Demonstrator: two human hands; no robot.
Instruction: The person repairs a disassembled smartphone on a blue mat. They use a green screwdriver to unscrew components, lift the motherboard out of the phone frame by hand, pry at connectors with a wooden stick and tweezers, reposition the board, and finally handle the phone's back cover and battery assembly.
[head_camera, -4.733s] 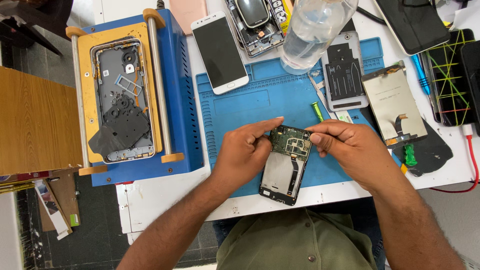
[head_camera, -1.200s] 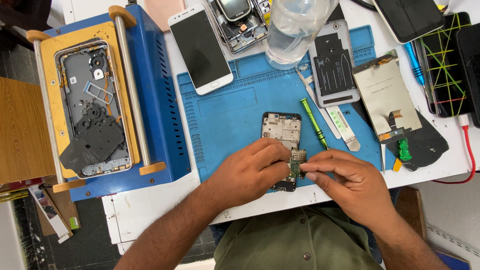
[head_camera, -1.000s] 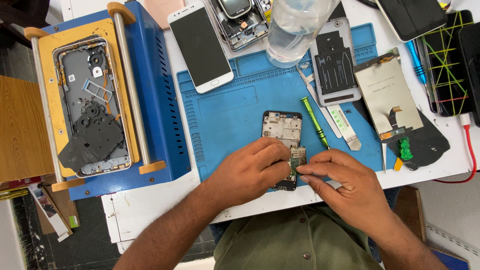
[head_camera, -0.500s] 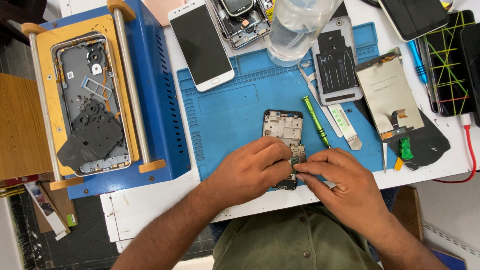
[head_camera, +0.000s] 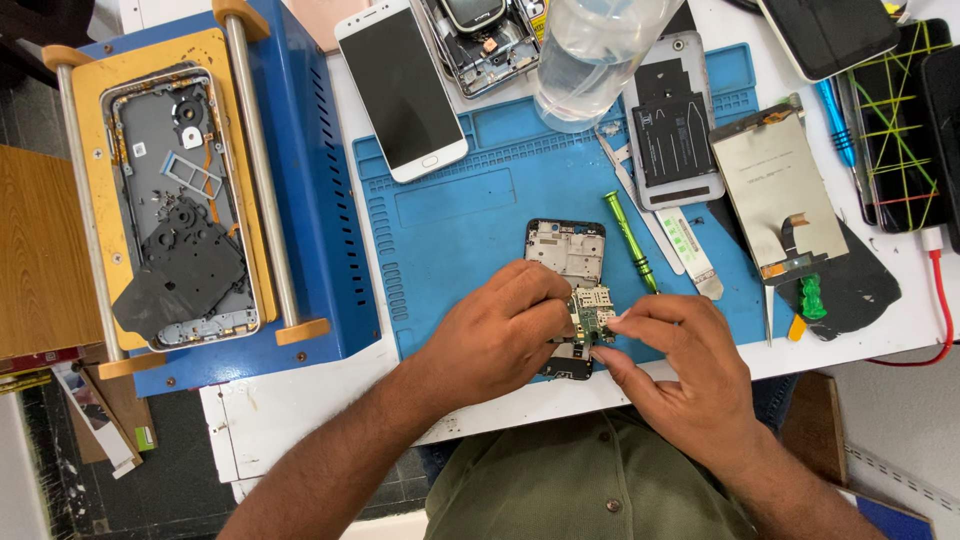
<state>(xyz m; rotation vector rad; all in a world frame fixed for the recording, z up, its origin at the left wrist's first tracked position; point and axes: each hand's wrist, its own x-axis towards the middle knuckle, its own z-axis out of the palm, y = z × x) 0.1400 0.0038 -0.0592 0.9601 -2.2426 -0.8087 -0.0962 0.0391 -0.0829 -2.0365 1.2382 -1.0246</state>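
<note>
An opened phone frame (head_camera: 566, 250) lies on the blue work mat (head_camera: 470, 210), its upper half showing bare metal. My left hand (head_camera: 495, 335) rests over the frame's lower half and holds it down. My right hand (head_camera: 680, 370) comes in from the right, and its thumb and forefinger pinch a small green circuit board (head_camera: 592, 314) that sits in the frame. A green-handled screwdriver (head_camera: 630, 240) lies loose on the mat just right of the frame.
A blue machine with a yellow plate (head_camera: 300, 180) holds a stripped phone chassis (head_camera: 180, 200) at the left. Behind the mat are a white phone (head_camera: 400, 85) and a clear bottle (head_camera: 600, 50). A grey back cover (head_camera: 675, 135), a display panel (head_camera: 780, 190) and dark phones (head_camera: 830, 30) lie to the right.
Earlier both hands held the phone frame raised; it now lies flat on the mat, with the green screwdriver beside it. In the last second my right fingers shifted slightly on the board.
</note>
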